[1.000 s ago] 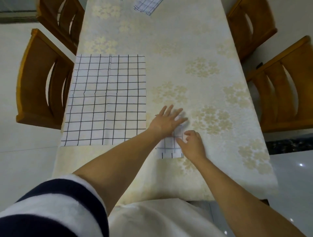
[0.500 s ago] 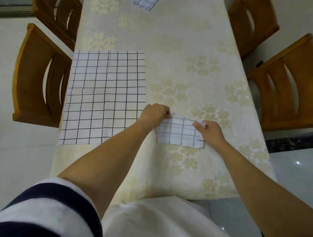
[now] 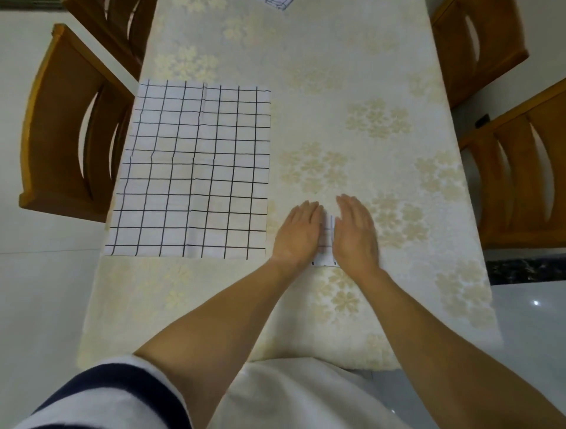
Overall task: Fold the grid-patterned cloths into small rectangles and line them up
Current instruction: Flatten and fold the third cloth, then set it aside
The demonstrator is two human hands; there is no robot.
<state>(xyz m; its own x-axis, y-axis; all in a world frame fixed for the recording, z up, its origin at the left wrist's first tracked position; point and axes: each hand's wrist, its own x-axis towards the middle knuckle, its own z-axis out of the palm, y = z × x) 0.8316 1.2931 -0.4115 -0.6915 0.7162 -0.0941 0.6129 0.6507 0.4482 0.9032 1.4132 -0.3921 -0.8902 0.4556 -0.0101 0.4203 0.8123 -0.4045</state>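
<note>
The folded grid cloth lies on the surface near the front edge, almost hidden under two flat palms; only a narrow strip of it shows between them and a small white edge toward the person. Its long axis cannot be told, because most of it is covered. The left hand and the right hand both rest on it with straight fingers, so each grip is released and pressing, not grasping. The hands sit side by side, nearly touching, and both are equally near to the cloth.

To the left, just beside the left hand, the large unfolded grid cloth lies spread flat, reaching to the left edge of the surface. It lies on the left hand's side, so I judge this hand will reach it first. At the far end, another grid cloth is only partly in view. Wooden chairs stand on both sides.
</note>
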